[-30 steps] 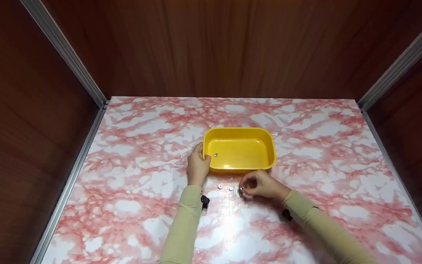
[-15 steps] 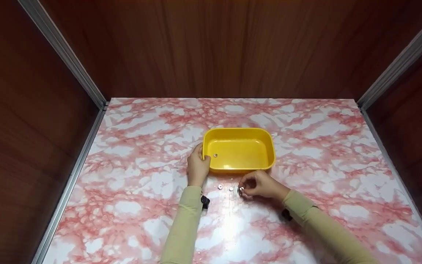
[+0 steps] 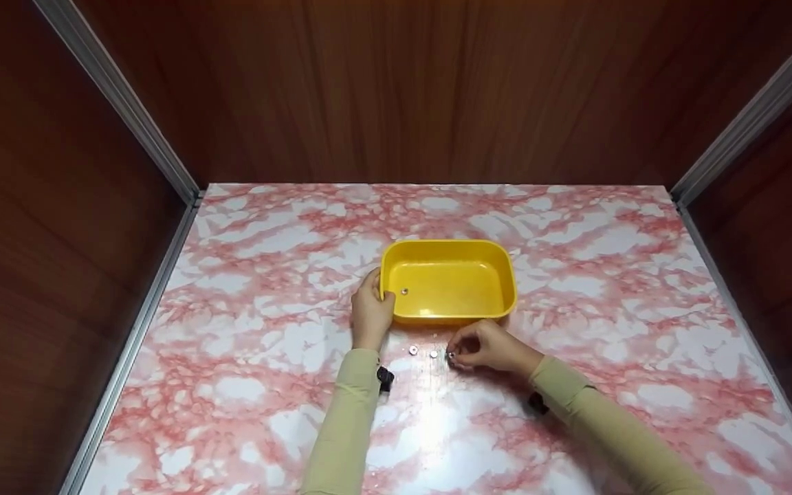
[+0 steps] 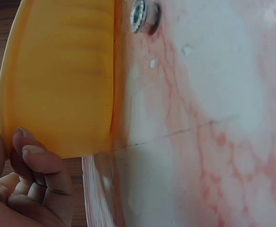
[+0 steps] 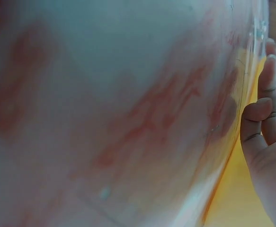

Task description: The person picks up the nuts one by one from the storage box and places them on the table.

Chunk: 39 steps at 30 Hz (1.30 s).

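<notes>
the left hand (image 3: pixel 371 313) pinches, fingers outside, the yellow plastic tub (image 3: pixel 454 285) holding one metal piece (image 3: pixel 404 291), a metal fitting (image 3: pixel 413 350) and a silvery piece (image 3: pixel 434 355) seem left on the table (image 3: pixel 265 344), and the right hand's (image 3: pixel 485 346) fingers pinch a small metal part (image 3: pixel 452 355) not yet inside.

From my distant place I see a glossy yellow bin (image 3: pixel 454 282), upright, gripped at its left side by the left hand (image 3: pixel 371 315). Inside, near the left front corner, lies one small silvery part (image 3: pixel 405 291). Before the bin rest a ring-like metal piece (image 3: pixel 414 350) and a second metal piece (image 3: pixel 434 354), apart; the right hand (image 3: pixel 491 348) pinches another metal piece (image 3: pixel 451 355) beside them.
</notes>
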### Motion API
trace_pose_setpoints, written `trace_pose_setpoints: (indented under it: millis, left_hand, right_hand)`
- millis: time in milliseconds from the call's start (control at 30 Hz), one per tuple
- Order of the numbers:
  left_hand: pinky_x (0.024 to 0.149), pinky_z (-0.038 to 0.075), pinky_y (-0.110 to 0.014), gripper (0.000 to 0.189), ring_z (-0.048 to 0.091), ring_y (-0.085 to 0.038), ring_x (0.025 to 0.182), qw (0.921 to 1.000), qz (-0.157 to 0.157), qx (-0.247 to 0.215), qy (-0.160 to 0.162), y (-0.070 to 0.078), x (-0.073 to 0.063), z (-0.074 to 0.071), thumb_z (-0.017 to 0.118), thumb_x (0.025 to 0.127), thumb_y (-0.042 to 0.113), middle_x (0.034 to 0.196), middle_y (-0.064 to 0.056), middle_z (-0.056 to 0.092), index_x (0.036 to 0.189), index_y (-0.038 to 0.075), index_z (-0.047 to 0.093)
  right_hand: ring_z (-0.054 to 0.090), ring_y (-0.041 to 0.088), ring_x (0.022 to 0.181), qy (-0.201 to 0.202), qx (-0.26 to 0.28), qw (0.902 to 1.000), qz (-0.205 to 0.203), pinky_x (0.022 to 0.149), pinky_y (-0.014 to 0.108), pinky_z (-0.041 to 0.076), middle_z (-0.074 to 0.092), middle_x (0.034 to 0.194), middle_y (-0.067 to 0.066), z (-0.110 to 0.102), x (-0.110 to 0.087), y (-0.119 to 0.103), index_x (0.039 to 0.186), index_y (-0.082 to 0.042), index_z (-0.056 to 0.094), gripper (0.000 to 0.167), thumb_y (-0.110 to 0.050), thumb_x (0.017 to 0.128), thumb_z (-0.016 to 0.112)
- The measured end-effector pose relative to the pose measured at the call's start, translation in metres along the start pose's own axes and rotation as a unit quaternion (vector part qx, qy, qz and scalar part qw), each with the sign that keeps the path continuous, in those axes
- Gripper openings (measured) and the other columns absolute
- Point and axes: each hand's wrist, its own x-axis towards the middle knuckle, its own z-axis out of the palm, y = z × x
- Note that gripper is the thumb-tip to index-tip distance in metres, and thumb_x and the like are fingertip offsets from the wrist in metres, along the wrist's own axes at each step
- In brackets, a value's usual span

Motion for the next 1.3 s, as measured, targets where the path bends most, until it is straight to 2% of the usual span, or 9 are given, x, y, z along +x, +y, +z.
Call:
trace_pose_setpoints:
  millis: [300,867,1167,1300]
  left_hand:
    - [0.042,0.029,-0.024,0.054,0.041,-0.010,0.051,0.9999,0.003,-0.012,-0.003,0.0007,-0.0012,-0.0012,0.065,0.081,0.003,0.062,0.000,0.047,0.134,0.011,0.055]
    - [0.045,0.030,-0.025,0.054,0.040,-0.011,0.052,0.9999,0.014,-0.004,0.006,-0.0005,0.0000,-0.0006,0.065,0.080,0.003,0.064,0.000,0.047,0.132,0.010,0.057]
    - [0.046,0.028,-0.026,0.050,0.037,-0.011,0.052,0.9996,0.025,-0.006,0.011,0.0006,-0.0001,-0.0002,0.064,0.080,0.001,0.063,0.001,0.042,0.129,0.009,0.059]
    - [0.048,0.029,-0.026,0.052,0.038,-0.012,0.055,0.9998,0.018,-0.004,0.011,0.0003,-0.0006,-0.0002,0.065,0.080,0.001,0.067,-0.003,0.048,0.130,0.009,0.058]
  right_hand:
    - [0.058,0.008,0.069,-0.007,-0.011,0.9999,0.009,0.062,0.023,0.048,0.068,0.080,-0.006,0.0011,0.0015,0.0001,0.090,-0.014,0.074,0.007,-0.014,0.083,0.074]
    - [0.056,0.008,0.066,-0.010,-0.016,0.9996,0.021,0.059,0.023,0.046,0.067,0.078,-0.008,-0.0002,0.0021,0.0018,0.090,-0.012,0.074,0.011,-0.015,0.080,0.076]
    - [0.056,0.007,0.068,0.002,-0.017,0.9999,-0.003,0.061,0.023,0.047,0.067,0.079,-0.009,0.0012,0.0032,0.0053,0.089,-0.012,0.074,0.008,-0.015,0.081,0.076]
    - [0.056,0.007,0.068,0.002,-0.013,0.9999,-0.001,0.061,0.023,0.046,0.067,0.077,-0.008,0.0026,0.0036,0.0058,0.088,-0.012,0.074,0.007,-0.015,0.082,0.075]
